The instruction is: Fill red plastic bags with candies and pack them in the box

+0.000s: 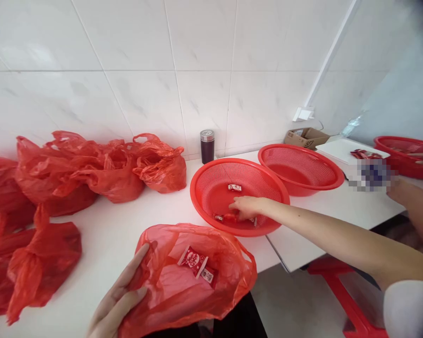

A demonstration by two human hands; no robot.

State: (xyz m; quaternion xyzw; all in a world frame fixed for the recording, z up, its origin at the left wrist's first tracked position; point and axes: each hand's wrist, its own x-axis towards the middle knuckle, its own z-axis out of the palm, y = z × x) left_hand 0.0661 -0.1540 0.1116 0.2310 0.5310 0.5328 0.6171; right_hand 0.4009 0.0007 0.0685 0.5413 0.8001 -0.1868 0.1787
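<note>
My left hand (121,293) grips the left side of a thin red plastic bag (229,281), thumb inside the mouth and fingers outside. The bag gapes toward me, with two small red-and-white wrapped packets (193,261) lying in it. Down inside a red perforated plastic basket (197,188), my right hand (246,207) has its fingers curled at a small red packet (230,218); the fingertips are partly hidden. A few other packets lie around that hand, one white-labelled packet (234,187) nearer the back of the basket.
Several filled red bags (109,173) crowd the left of the white table (127,234). A dark tumbler (207,148) stands by the wall. Rightward are a second red basket (303,164), a cardboard box (306,137), a co-worker's arm (414,202) and a red stool (352,300).
</note>
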